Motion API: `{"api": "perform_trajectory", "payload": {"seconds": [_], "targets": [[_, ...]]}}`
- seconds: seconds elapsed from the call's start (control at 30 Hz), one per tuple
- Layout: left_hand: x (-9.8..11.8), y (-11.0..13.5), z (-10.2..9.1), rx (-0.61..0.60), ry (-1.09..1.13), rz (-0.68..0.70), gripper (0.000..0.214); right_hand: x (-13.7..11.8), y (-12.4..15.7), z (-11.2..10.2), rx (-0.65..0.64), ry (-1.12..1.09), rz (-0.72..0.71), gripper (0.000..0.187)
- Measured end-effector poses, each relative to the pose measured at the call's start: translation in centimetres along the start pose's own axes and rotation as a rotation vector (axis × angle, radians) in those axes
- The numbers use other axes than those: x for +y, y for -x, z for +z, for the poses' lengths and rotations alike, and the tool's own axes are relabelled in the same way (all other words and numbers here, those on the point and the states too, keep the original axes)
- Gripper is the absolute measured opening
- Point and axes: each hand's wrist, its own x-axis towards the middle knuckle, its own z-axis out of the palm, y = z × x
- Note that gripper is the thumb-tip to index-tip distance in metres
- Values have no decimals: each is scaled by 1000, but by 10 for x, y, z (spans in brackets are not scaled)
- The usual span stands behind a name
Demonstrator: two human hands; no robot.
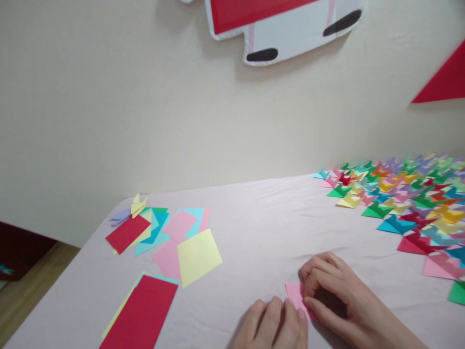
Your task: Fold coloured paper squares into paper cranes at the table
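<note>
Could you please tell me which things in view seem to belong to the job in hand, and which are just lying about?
Probably part of the job:
pink paper at the left hand and right hand
loose paper sheets
folded papers

Apparently just about, both on the wall:
red-and-white decoration
red pointed shape

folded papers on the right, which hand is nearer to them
Right. The right hand is left of the folded papers, apart from them; the left hand is farther left.
</note>
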Motion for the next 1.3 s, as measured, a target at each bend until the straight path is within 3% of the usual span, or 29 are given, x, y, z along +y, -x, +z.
{"api": "perform_trajectory", "payload": {"seconds": [0.37,0.6,0.83,0.93,1.07,1.3], "targets": [[24,16,34,80,-37,-79,17,1,-1,3,10,36,-24,15],[18,16,30,60,-76,-40,19,-1,0,2,6,34,-29,15],[17,4,27,220,-142,-106,9,1,2,4,-9,54,-15,14],[17,6,28,185,-157,-82,9,0,3,4,-6,79,13,8],[17,14,30,87,-156,-13,15,-4,4,5,-12,78,45,13],[13,13,20,70,-119,-4,9,-1,5,2,-26,-35,101,23]]}}
